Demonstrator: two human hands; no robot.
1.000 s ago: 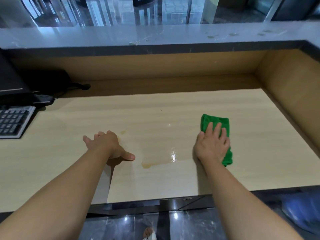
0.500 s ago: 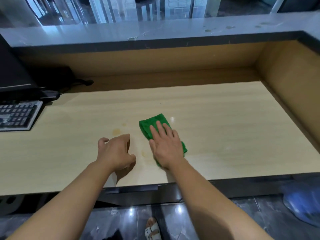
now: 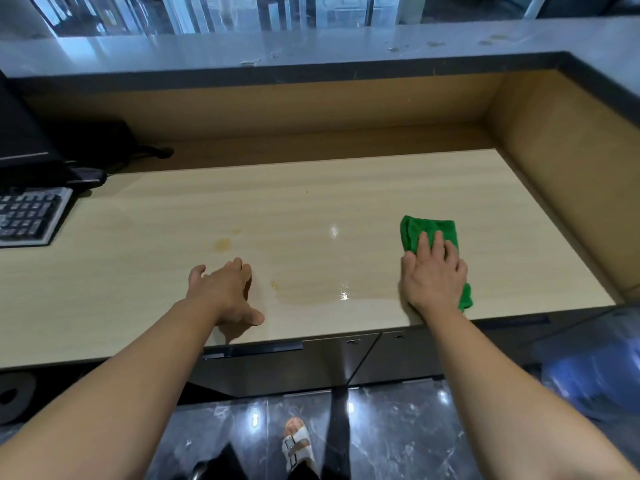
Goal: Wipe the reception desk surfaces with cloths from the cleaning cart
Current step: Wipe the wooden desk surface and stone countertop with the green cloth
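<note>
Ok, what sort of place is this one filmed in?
Most likely the staff side of a reception desk in a lobby: a raised grey counter ledge fronts a lower wooden work surface, a keyboard sits at its left end, and the floor is polished dark stone.

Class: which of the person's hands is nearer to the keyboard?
Left. The left hand rests on the desk, apart from the keyboard to its left; the right hand presses the green cloth farther right, beyond the left hand.
</note>
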